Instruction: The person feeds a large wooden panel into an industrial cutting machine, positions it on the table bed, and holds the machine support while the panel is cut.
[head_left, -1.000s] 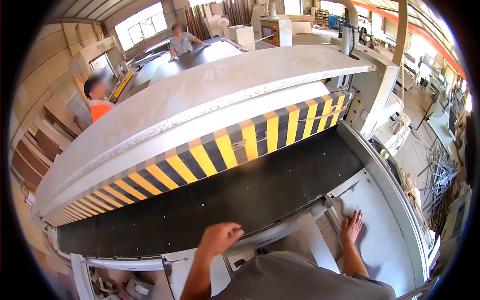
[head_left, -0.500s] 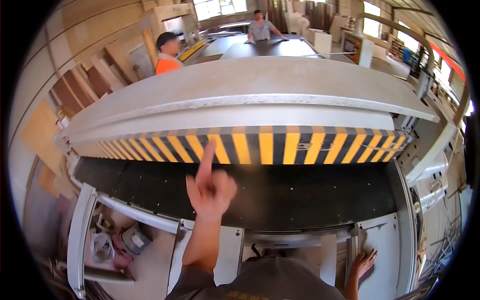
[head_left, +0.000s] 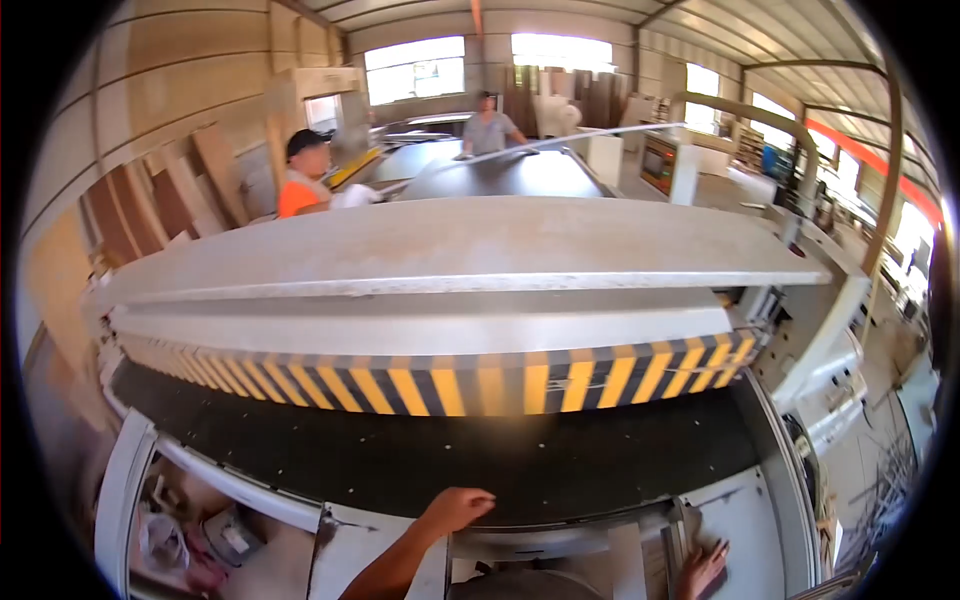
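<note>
My left hand (head_left: 460,508) is over the front edge of a machine's dark bed (head_left: 400,455). Its fingers are curled in and nothing shows in them. Low at the right, my right hand (head_left: 706,568) lies with fingers spread on a pale panel (head_left: 750,525) that has a dark worn patch. Behind the bed runs a yellow-and-black striped guard (head_left: 450,390), under a broad, dusty grey cover (head_left: 460,245).
A person in an orange top (head_left: 297,198) stands behind the cover at left. Another person in grey (head_left: 488,130) leans over a dark sheet (head_left: 490,178). A long thin bar (head_left: 570,136) crosses there. Boards (head_left: 215,180) lean on the left wall.
My left hand has dropped from pointing at the striped guard to the bed's front edge, its finger now folded. My view has tilted up. A long bar now spans the far sheet.
</note>
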